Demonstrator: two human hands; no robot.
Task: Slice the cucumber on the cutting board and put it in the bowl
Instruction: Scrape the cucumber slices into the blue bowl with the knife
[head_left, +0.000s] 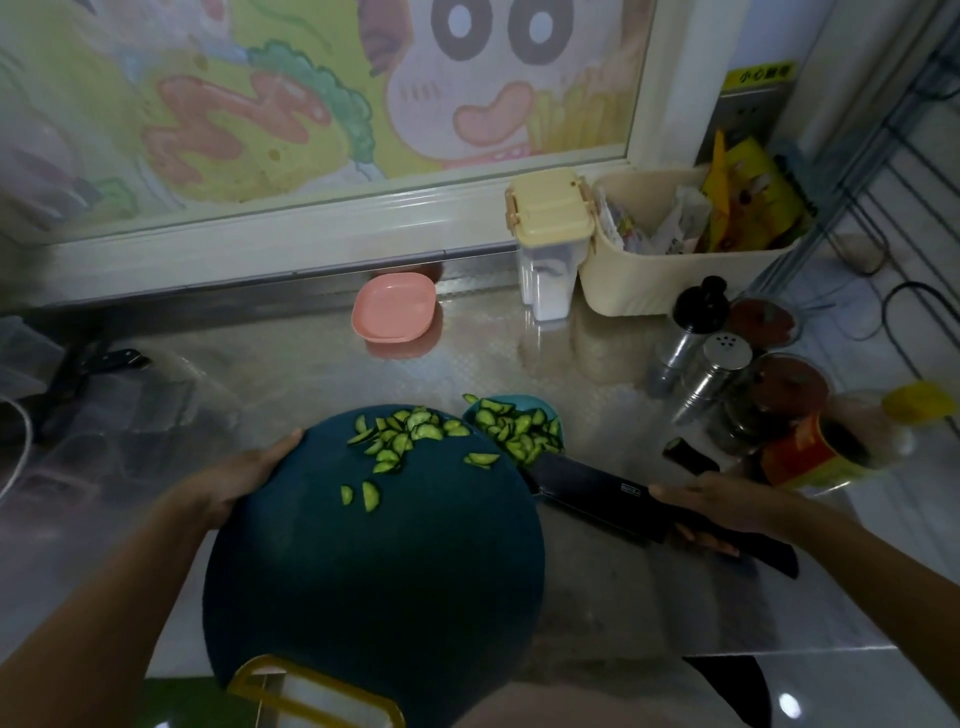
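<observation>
Cucumber slices (410, 434) sit heaped at the far edge of the cutting board (374, 571), well ahead of my grip. From the left, my left hand (244, 467) clamps the board's left rim with the thumb on top and the fingers hidden beneath. The board's far right edge overlaps the bowl (545, 410), which holds more slices. My right hand (711, 512) is wrapped round the knife (597, 491) handle, and the blade tip meets the board's rim beside the bowl. Bare counter (291, 364) lies beyond, and jars (789, 384) crowd the right.

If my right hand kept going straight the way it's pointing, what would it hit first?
Probably the teal bowl: the knife that the right hand holds has its tip at the bowl's near rim, though depth is unclear.
</observation>
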